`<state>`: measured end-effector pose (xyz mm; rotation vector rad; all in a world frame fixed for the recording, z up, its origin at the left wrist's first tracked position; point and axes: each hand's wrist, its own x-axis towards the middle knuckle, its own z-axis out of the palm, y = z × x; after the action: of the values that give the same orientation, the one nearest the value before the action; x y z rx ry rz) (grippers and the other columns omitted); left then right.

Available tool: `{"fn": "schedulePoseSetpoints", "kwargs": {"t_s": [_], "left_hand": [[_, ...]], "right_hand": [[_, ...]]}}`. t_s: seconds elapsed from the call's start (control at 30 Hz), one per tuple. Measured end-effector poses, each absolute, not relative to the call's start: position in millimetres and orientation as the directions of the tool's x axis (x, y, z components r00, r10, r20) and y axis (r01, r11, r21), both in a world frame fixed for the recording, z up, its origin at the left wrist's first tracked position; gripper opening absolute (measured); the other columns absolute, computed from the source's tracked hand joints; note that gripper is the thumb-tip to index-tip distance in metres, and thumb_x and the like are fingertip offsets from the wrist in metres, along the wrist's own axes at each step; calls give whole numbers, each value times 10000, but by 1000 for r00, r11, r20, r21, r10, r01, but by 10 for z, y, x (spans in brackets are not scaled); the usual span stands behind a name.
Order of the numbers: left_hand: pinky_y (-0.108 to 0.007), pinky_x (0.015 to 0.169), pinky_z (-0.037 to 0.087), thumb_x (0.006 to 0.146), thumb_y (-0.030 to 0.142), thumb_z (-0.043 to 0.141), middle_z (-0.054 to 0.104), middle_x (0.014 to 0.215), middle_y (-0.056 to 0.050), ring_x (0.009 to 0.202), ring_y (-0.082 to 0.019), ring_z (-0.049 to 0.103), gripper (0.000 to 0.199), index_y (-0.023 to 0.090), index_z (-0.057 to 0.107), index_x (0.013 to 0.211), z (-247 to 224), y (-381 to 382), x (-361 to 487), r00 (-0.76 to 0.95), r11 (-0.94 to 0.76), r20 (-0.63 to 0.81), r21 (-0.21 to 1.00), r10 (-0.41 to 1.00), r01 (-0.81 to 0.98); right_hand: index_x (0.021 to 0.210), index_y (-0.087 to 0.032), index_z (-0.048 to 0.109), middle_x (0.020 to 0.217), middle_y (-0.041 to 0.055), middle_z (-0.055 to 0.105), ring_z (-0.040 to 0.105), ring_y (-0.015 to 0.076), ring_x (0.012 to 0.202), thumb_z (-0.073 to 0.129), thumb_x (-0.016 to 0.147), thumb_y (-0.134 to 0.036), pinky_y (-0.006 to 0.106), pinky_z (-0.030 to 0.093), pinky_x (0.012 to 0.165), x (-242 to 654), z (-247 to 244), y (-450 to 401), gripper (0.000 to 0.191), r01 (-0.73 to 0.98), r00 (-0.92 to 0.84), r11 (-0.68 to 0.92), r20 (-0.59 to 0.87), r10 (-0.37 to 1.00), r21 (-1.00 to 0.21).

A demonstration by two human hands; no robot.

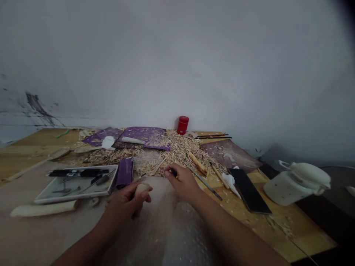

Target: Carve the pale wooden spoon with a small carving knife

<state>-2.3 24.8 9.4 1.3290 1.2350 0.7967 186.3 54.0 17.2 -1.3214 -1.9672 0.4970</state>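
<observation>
Just in front of the heap of wood shavings point(177, 151) on the desk point(291, 232): left hand point(124, 202), fingers point(144, 197) curled around a pale wood block point(142, 189); right hand point(181, 181), fingers point(168, 170) pinched on a small black-handled carving tool point(173, 171).

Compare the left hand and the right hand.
The left hand wraps around a pale piece of wood, while the right hand pinches a small dark-handled tool. The left hand sits lower in the head view than the right hand. Both hands are bare and above a clear bubble wrap sheet.
</observation>
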Motion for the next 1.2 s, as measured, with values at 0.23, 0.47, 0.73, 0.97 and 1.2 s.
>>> {"fn": "schedulePoseSetpoints", "kwargs": {"t_s": [0.23, 0.47, 0.73, 0.97, 1.2], "left_hand": [[-174, 395, 258, 729, 362, 512, 412, 526, 67, 401, -54, 330, 319, 166, 496, 980, 161, 250, 6, 98, 159, -152, 985, 983, -70], [-183, 400, 304, 777, 364, 450, 438, 543, 51, 409, -60, 378, 302, 150, 497, 985, 76, 251, -45, 226, 11, -4, 999, 974, -32], [-156, 369, 284, 711, 199, 528, 431, 567, 68, 387, -40, 344, 201, 228, 495, 907, 331, 455, -484, -435, -416, 241, 831, 867, -369], [-164, 349, 262, 749, 302, 494, 425, 527, 74, 355, -49, 319, 252, 229, 481, 990, 265, 400, -307, -91, -94, 72, 963, 993, -254], [-169, 414, 281, 735, 296, 521, 366, 491, 77, 433, -59, 353, 124, 184, 472, 715, 162, 221, -112, 153, -5, -12, 994, 988, 113]], "right_hand": [[951, -213, 521, 806, 7, 598, 528, 132, 721, 414, 801, -380, 225, 352, 626, 1849, 187, 494, 248, 655, -213, 409, 365, 907, -636], [997, -219, 499, 837, 9, 604, 538, 142, 740, 415, 795, -406, 235, 355, 636, 1816, 202, 455, 288, 666, -282, 436, 336, 898, -606], [1044, -205, 470, 906, 42, 601, 546, 164, 810, 357, 825, -401, 253, 363, 678, 1787, 128, 414, 315, 669, -366, 496, 336, 868, -553], [1038, -193, 496, 917, 56, 603, 545, 174, 823, 371, 817, -400, 263, 371, 687, 1792, 82, 428, 328, 679, -381, 517, 351, 855, -521], [891, -183, 511, 747, 33, 576, 521, 154, 685, 331, 825, -458, 241, 325, 577, 1755, 146, 365, 335, 707, -439, 556, 345, 829, -437]]}}
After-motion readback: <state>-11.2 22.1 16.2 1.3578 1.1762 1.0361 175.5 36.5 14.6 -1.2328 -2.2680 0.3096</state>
